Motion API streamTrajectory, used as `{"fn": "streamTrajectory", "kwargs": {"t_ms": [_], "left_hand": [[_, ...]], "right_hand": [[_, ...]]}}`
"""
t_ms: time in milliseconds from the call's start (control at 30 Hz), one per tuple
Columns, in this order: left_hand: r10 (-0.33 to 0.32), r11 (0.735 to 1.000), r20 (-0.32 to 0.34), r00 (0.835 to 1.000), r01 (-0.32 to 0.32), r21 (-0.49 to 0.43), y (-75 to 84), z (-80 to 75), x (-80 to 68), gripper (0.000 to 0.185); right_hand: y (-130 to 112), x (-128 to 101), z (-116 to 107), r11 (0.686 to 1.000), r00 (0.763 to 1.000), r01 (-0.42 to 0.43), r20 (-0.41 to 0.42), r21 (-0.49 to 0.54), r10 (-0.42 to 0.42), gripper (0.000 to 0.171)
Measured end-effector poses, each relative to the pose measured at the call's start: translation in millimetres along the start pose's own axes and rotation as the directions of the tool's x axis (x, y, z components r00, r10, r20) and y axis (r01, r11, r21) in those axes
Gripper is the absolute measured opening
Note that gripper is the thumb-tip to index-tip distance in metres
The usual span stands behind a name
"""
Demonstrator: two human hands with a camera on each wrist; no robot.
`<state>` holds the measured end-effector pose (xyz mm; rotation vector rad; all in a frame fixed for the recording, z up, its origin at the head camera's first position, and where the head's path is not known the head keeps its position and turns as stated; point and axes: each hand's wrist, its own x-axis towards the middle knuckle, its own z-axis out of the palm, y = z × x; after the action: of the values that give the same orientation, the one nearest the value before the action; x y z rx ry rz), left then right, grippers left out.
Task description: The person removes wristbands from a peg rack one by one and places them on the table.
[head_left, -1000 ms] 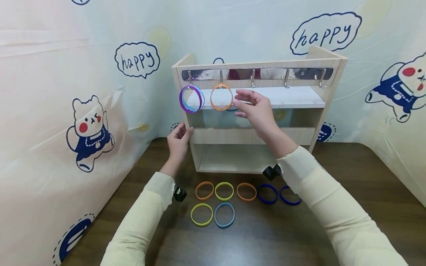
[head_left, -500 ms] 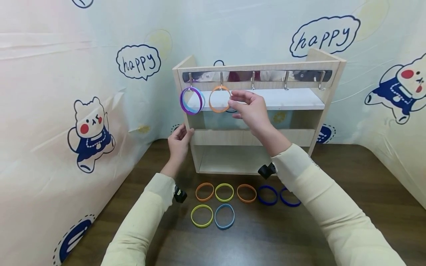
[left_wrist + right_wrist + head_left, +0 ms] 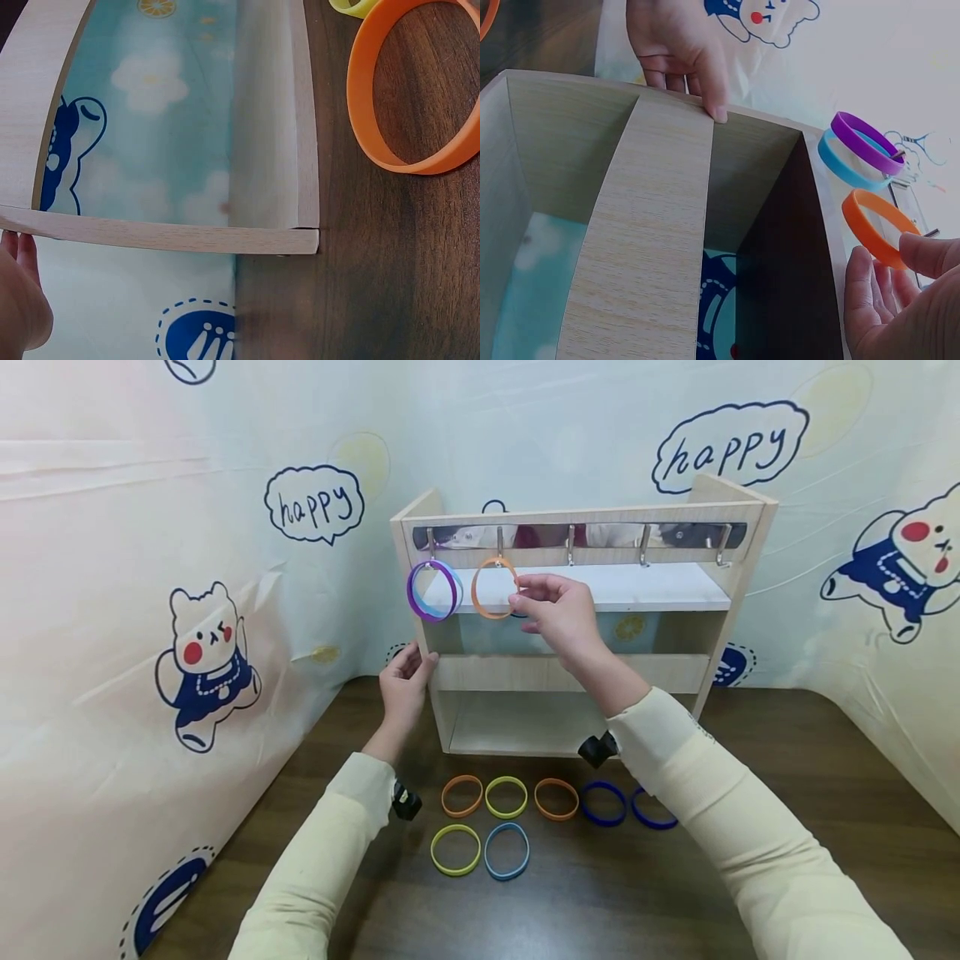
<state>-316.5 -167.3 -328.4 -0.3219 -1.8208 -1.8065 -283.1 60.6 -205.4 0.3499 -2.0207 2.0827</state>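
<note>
Orange band point(image 3: 475, 589) is pinched by right hand point(image 3: 564, 617); rack point(image 3: 570, 673) is gripped by left hand point(image 3: 405, 687). One blue band point(image 3: 637, 808) is partly hidden by sleeve point(image 3: 690, 760).

Small screened-off work nook, staged like a filming booth; home, lab or office around it, cannot tell. Pale blue-and-cream printed sheeting point(image 3: 480, 435) wraps the left, back and right sides, wrinkled, bearing navy-outlined cartoon bears point(image 3: 210, 670) and "happy" speech bubbles point(image 3: 315, 503). Dark brown wood-grain bench point(image 3: 570, 910) spans the nook, meeting the sheeting at its edges. On it, a light wood-grain shelf unit point(image 3: 510, 673) with a shiny hook strip point(image 3: 525, 536), and flat coloured bands point(image 3: 462, 815) laid in rows. Small black box-shaped cameras point(image 3: 406, 800) on both wrists suit a recording setup.
</note>
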Motion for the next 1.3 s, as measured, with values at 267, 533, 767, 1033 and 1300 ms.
{"fn": "streamTrajectory", "kwargs": {"t_ms": [267,533,767,1033,1300], "left_hand": [[0.003,1.000,0.004,1.000,-0.003,0.003,-0.2,-0.5,0.0,0.038],[0.008,1.000,0.005,1.000,-0.008,0.005,-3.2,-1.6,2.4,0.035],[0.005,1.000,0.014,1.000,-0.005,0.003,-2.8,-1.6,1.7,0.039],[-0.015,1.000,0.011,1.000,0.015,0.012,-6.0,-1.4,0.9,0.038],[-0.030,0.999,0.012,0.999,0.030,0.014,-4.2,-1.2,0.8,0.039]], "right_hand": [[0,-2,-1,0.998,0.999,-0.030,0.022,0.049,0.029,0.030],[-4,-4,-2,0.996,0.999,-0.037,0.013,0.077,0.036,0.029],[-6,-4,-2,0.992,0.999,-0.035,-0.032,0.119,0.039,0.029],[-7,-7,-2,0.986,0.997,-0.020,-0.076,0.168,0.033,0.032],[-8,-10,-3,0.965,0.996,0.015,-0.086,0.263,0.008,0.037]]}}
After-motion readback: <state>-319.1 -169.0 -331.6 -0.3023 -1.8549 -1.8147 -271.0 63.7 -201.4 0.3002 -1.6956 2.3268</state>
